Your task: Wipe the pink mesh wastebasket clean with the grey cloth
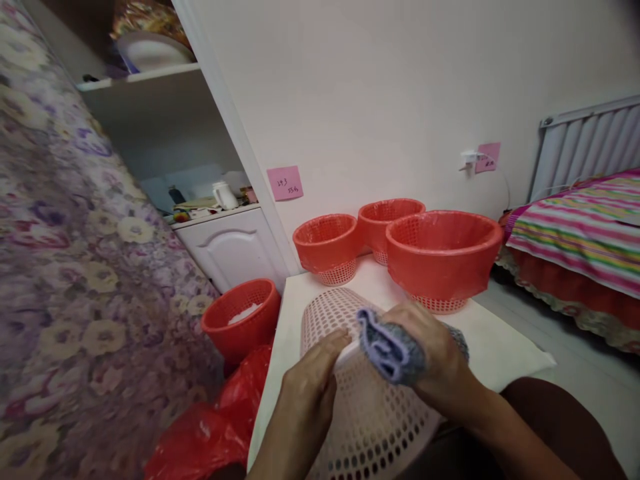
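Note:
A pale perforated plastic wastebasket (377, 413) is tilted on the near part of the white-covered table. My left hand (313, 373) is closed on its rim, with the thumb and fingers on either side. My right hand (433, 340) grips a folded grey-blue cloth (387, 350) against or close above the same rim, right of my left hand. The cloth's rolled end faces left, and another bit of it sticks out behind my right hand. The basket's lower end runs out of view at the bottom.
Red-lined baskets (443, 257) stand along the table's (505, 343) far side. On the left, a red basket (245, 320) holds something white, above red plastic bags (213, 427). A floral curtain (100, 267) hangs further left. A bed (585, 227) is on the right.

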`<state>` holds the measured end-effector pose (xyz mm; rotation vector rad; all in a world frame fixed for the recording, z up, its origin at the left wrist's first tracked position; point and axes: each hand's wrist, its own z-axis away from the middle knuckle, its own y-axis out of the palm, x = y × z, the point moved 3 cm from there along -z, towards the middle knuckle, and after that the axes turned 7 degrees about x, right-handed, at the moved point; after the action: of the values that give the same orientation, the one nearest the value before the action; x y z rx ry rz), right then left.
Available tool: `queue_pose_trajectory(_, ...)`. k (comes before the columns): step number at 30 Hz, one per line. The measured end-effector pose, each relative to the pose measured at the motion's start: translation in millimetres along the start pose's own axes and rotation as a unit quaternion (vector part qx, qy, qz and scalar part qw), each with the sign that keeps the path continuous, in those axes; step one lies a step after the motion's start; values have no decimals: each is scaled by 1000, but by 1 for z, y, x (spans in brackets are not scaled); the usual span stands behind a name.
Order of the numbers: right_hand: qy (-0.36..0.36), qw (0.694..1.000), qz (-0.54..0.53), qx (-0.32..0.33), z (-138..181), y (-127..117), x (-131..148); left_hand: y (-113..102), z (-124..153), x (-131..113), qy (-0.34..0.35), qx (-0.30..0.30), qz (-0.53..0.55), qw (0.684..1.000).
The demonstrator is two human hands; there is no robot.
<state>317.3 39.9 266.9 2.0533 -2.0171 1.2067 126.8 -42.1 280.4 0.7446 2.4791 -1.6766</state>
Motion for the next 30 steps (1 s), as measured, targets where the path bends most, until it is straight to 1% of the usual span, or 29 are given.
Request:
queue_pose_trajectory(2, -33, 998, 31, 32, -7, 6, 15, 2, -4, -3, 6, 24, 9, 1000)
queue_pose_trajectory(3, -37, 998, 41, 38, -8, 8, 18, 2, -5, -3, 7, 25, 9, 1000)
queue_pose_trajectory(5, -29, 998, 38, 32, -9, 8, 15, 0, -4, -2, 11, 3, 3, 1000)
queue_pose_trajectory(7, 2, 1000, 16, 15, -4, 5, 0, -4, -1, 2, 6, -24, -6, 1000)
queue_pose_trajectory(10, 93, 994, -47, -24, 13, 3, -38, -8, 8, 9, -14, -52, -14, 998)
queue_pose_trajectory(13, 197, 966, -149, -71, 40, 8, -76, -9, 17, 14, -18, -86, -22, 996)
queue_pose_trajectory(15, 238, 947, -191, -96, 54, 11, -88, -10, 21, 16, -16, -96, -26, 995)
queue_pose_trajectory(16, 247, 943, -194, -107, 57, 10, -90, -10, 23, 16, -16, -96, -29, 995)
queue_pose_trajectory(17, 245, 944, -187, -118, 58, 9, -87, -11, 24, 16, -16, -96, -31, 995)
queue_pose_trajectory(19, 219, 954, -159, -132, 52, 2, -74, -13, 25, 16, -15, -98, -32, 995)
queue_pose_trajectory(21, 163, 973, -119, -116, 37, -6, -52, -15, 22, 13, -2, -99, -44, 994)
queue_pose_trajectory(23, 92, 990, -79, -74, 20, -9, -27, -16, 18, 7, 23, -96, -64, 993)
queue_pose_trajectory(26, -1, 1000, -18, -2, 1, -1, 7, -12, 8, -4, 49, -55, -77, 994)
queue_pose_trajectory(28, -31, 998, 19, 43, -6, 8, 22, -9, 3, -10, 38, -8, -52, 998)
queue_pose_trajectory(30, -40, 996, 40, 68, -10, 16, 28, -8, 0, -12, 13, 18, -20, 1000)
